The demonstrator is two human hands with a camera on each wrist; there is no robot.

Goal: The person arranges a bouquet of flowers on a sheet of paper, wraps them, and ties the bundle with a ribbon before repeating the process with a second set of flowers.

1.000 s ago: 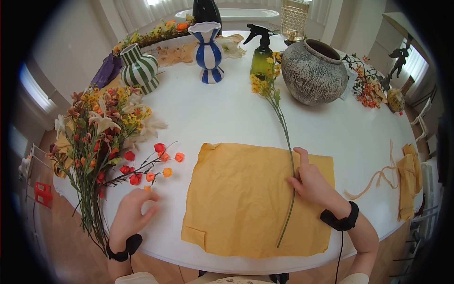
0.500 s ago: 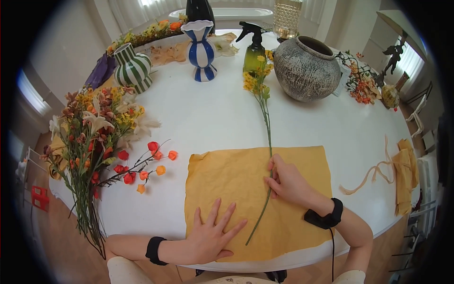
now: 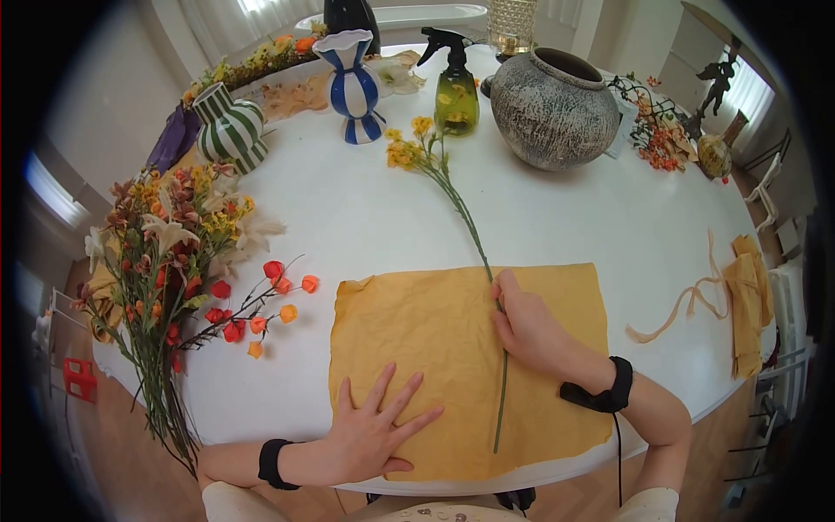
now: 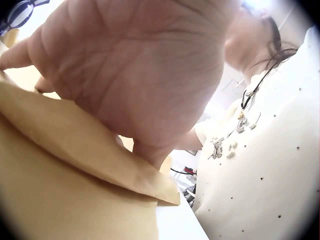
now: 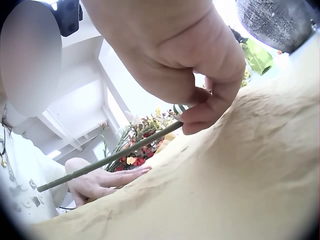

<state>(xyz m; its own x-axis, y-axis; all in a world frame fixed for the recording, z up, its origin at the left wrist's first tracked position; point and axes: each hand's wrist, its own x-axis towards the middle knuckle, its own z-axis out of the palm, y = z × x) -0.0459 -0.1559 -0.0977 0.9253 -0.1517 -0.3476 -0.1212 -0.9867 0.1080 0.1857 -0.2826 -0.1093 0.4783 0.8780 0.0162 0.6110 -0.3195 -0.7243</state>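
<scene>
Yellow-flowered stem (image 3: 475, 235) is held over the tan sheet (image 3: 557, 418); we note its blooms (image 3: 404, 155) have swung from about twelve o'clock to eleven. We find the right grip (image 3: 532, 322) pinching the stem, the left grip (image 3: 370, 435) resting toward the sheet's seven-o'clock corner, fingers spread apart as before.

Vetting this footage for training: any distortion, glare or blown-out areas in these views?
Head: fisheye bend, walls leaning, corners black, window at far left glaring. Left wrist: left hand fills much of the frame, bright patch near the top right. Right wrist: background washed white behind the right hand, paper paler than in the head view.
</scene>
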